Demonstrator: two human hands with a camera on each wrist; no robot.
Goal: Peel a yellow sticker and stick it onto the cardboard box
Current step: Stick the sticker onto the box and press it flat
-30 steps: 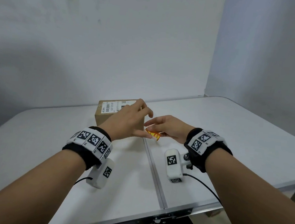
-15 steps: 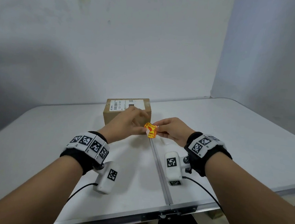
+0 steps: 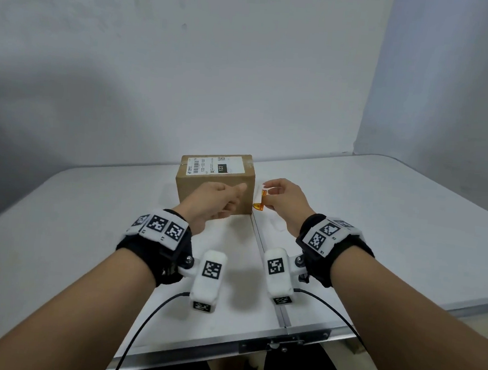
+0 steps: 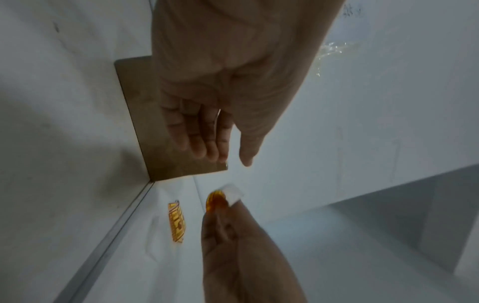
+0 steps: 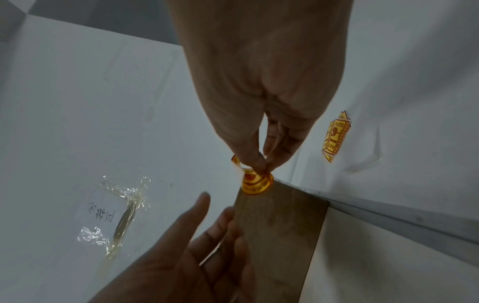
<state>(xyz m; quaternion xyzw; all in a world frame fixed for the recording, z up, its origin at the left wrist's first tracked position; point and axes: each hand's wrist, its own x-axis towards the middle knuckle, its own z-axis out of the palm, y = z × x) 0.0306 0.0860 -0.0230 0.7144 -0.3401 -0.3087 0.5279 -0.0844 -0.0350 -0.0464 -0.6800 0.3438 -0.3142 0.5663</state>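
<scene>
Your left hand [image 3: 216,200] hangs loose-fingered, holding nothing, before the near face of the cardboard box [image 3: 204,186] by the table's [image 3: 380,213] far edge, while your right hand [image 3: 284,198] pinches the curled yellow sticker [image 3: 258,206] just beside the box's right corner.

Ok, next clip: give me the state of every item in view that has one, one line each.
yellow sticker: curled, pinched in the right hand, off the table, not on the box
right hand: pinches the sticker
left hand: open, empty, in front of the box
cardboard box: closed, upright on the table
second yellow sticker: flat on the table
</scene>
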